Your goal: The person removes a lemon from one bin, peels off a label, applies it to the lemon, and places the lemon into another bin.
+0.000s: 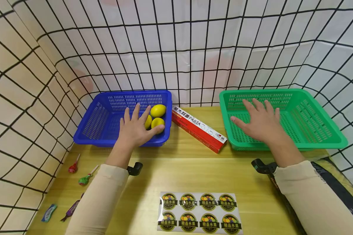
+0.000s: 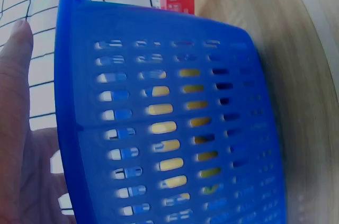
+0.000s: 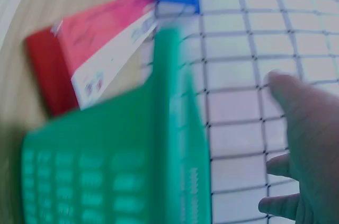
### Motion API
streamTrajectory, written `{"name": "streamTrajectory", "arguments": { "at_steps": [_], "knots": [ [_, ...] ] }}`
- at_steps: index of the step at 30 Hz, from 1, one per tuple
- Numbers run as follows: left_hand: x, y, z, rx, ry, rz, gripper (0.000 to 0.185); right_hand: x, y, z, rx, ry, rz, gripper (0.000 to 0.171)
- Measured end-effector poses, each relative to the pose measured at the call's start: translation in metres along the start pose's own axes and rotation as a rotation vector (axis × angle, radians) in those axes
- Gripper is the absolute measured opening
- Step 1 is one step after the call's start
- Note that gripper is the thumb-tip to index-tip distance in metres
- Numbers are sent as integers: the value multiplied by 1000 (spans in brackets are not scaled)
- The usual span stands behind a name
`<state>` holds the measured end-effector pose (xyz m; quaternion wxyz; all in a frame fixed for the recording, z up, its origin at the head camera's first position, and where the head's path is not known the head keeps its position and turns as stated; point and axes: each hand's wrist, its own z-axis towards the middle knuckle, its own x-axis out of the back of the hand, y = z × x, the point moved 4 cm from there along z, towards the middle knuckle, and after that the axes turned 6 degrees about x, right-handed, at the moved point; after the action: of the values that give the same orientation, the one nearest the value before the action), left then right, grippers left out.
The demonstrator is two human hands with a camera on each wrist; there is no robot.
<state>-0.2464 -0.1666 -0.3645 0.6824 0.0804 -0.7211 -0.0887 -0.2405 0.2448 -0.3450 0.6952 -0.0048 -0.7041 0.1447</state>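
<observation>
A wooden table [image 1: 191, 169] is lying inside a white backdrop with a black grid [image 1: 176, 49], and it is carrying everything else. Two perforated baskets are standing at its far edge, well apart: a green basket [image 1: 320, 130] on the right and a blue basket [image 1: 106, 111] on the left. Between them a red pasta box [image 1: 198, 129] is lying at a slant, its near end just beside the green basket's corner.

The person's right hand [image 1: 260, 122] is hovering over the green basket's near left part, fingers straight and spread, holding nothing; whether the palm is touching the mesh cannot be told. The left hand [image 1: 135, 129] is reaching over the blue basket's near rim, fingers straight and fanned, its thumb lying against the nearest of three yellow lemons [image 1: 158, 124] that are clustered in the basket's right part. The left wrist view is showing yellow through the basket's slots.

A sheet of round stickers [image 1: 199, 212] is lying at the near edge. Two lollipops [image 1: 85, 178] and some wrapped candies [image 1: 49, 212] are scattered at the near left.

The likely trouble is with the lemons: they are round and smooth, and only the thumb is touching one, so a push from flat fingers could be rolling it away across the basket rather than trapping it. A wrist dragging on the light basket's rim could also be sliding or tipping it toward the pasta box.
</observation>
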Motion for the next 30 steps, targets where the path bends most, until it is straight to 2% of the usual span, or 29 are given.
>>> {"name": "streamTrajectory", "arguments": {
  "at_steps": [5,8,11,16,19,24,30],
  "knots": [
    [0,2,1,-67,21,-56,98,10,-29,-11,90,55,40,86],
    [0,1,1,-105,-14,-104,91,11,-49,-19,127,86,132,77],
    [3,-3,4,-134,-62,-139,83,6,-70,-26,164,77,214,71],
    [14,-10,14,-171,-124,-137,76,-14,-99,-28,189,54,307,65],
    [20,-14,21,-160,-158,-84,73,-30,-115,-27,218,60,353,62],
    [26,-21,33,-146,-235,6,73,-54,-140,-19,263,46,508,62],
    [23,-27,50,-177,-316,-41,75,-76,-161,-8,249,13,723,60]
  ]
}}
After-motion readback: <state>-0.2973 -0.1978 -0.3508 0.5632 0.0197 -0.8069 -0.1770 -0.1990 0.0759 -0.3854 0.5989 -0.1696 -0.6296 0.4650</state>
